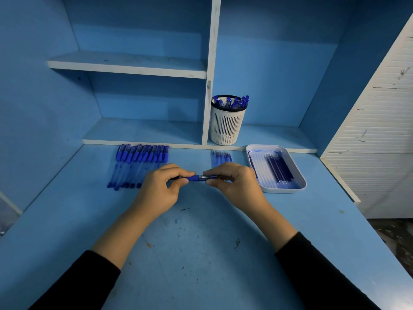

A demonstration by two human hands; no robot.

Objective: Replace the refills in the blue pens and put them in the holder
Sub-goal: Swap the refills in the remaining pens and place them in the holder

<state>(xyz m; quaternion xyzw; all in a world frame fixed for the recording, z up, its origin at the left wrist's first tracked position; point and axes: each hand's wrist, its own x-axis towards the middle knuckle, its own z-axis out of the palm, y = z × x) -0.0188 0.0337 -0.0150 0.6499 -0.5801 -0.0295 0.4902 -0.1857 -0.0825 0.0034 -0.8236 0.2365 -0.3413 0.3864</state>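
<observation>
A blue pen (196,178) lies level between both hands above the desk. My left hand (162,186) grips its barrel end, and my right hand (234,183) pinches the tip end, where a silver part shows. A row of several blue pens (139,164) lies on the desk to the left. Behind my right hand sits a small group of refills (221,156). At the right, a white tray (299,175) holds several dark refills. The white slotted holder (226,125) on the low shelf has several blue pens standing in it.
The blue desk (201,253) is backed by blue shelving with a white upright divider (209,86) beside the holder. A white slatted panel (380,119) rises at the right edge of the desk.
</observation>
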